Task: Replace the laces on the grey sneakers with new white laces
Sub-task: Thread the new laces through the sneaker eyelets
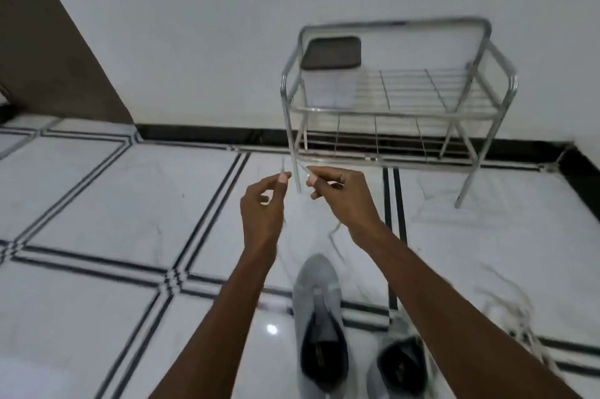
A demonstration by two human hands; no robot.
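Two bare hands are held up above the grey cloth sneaker with the dark inside [319, 311]. This sneaker sits on the shiny white tiled floor with black stripes [97, 203], toe pointing away from the person. The left hand [263, 207] pinches one end of a thin white lace [281, 168] between thumb and finger, and the tip sticks up. The right hand [344, 194] pinches the other end the same way, just beside the left hand. The lace hangs down from both hands toward the toe of the sneaker. It is blurry, so I cannot tell where it goes through the holes.

A second grey sneaker [401, 363] sits just to the right of the first one, partly hidden under the right arm. Further right of the sneakers lies a messy pile of whitish laces [516, 324] on the floor.

Beyond the sneaker, by the white wall, stands a shiny metal wire rack with two shelves [399, 99]. A see-through plastic box with a dark lid [329, 73] sits on its top shelf, at the left end.
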